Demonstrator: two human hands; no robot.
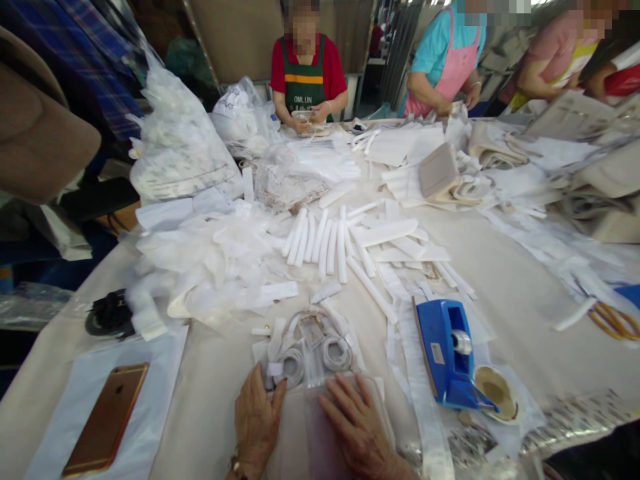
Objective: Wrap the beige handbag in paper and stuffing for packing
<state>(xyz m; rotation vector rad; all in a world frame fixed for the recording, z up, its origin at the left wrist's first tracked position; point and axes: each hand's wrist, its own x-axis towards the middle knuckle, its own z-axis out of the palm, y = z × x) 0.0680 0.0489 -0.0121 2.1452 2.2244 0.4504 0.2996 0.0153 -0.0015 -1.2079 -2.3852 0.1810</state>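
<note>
A pale beige bag (295, 433) lies flat at the table's near edge, a strip of clear film running down its middle. Resting flat on the bag's right part, my right hand (357, 420) has its fingers spread. At the left edge, my left hand (259, 417) has its thumb and fingers apart, near a coiled strap. Above the hands are two coiled grey straps (337, 352) and a curved handle with white wrapping. Whether the left fingertips press on the bag or a strap is unclear.
A blue tape dispenser (444, 347) and a tape roll (495, 393) stand at right. A phone (107, 420) lies at left. White foam tubes (320, 243) and crumpled white wrapping (215, 260) cover the middle. Several people work across the table, one in a green apron (304, 77).
</note>
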